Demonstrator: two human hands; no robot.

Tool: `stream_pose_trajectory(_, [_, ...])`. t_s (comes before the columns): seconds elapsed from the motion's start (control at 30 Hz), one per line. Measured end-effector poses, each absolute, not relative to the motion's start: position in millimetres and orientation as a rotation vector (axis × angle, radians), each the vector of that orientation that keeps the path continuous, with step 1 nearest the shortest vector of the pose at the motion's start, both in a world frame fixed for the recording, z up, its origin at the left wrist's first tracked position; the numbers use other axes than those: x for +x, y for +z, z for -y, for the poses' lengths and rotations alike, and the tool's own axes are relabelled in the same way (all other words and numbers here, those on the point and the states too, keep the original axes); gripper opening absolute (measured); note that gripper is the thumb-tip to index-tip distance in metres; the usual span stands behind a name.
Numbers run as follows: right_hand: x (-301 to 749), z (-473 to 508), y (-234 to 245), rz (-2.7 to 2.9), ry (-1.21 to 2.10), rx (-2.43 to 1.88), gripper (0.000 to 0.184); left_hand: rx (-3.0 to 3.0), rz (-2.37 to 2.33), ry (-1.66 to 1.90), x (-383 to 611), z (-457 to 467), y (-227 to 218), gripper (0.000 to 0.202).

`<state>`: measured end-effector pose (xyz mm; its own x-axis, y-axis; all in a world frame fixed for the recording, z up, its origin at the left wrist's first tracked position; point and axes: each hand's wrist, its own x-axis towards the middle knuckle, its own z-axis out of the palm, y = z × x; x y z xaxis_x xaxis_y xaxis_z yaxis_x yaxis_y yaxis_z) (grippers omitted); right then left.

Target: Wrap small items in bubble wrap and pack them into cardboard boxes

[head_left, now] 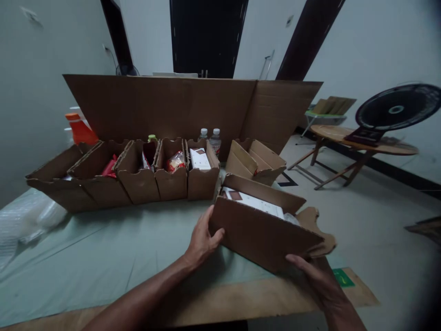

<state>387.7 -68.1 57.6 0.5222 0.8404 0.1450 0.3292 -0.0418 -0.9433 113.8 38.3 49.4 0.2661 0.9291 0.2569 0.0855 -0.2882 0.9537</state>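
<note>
I hold an open cardboard box [262, 232] over the near right part of the table. My left hand [201, 241] grips its left end, thumb on the front wall. My right hand [317, 276] clasps its lower right corner from below, under a scalloped flap. Inside the box lies a flat white packet with a brown square [251, 201]. The box is tilted, its right end lower.
A row of open cardboard bins [138, 177] holding packets stands along the table's back, an empty box [255, 161] at its right end. Two water bottles [211, 138] and an orange bottle [80, 129] stand before a tall cardboard sheet [179, 108]. Crumpled plastic [24, 220] lies left. A fan [396, 110] sits on a side table.
</note>
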Motion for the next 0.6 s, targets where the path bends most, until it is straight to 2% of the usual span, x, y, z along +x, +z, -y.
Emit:
stream_pose_trajectory(0.13, [383.5,63.7,51.5,1.026,0.441,-1.609,0.070,1.646,-1.174,1.325,141.3,-40.2,27.0,0.073])
stream_pose_trajectory(0.23, [377.4,62.8,45.5,0.996,0.416,-1.615,0.070,1.709,-1.167,1.346,149.1,-25.5,17.6,0.078])
stream_pose_trajectory(0.4, [362.8,58.5,46.2,0.941,0.289,-1.702,0.065,1.826,-1.054,1.155,146.5,-23.7,18.1,0.090])
stream_pose_trajectory(0.6, [319.0,42.9,68.5,0.981,0.123,-1.695,0.064,1.851,-0.835,0.915,142.7,-42.0,11.6,0.094])
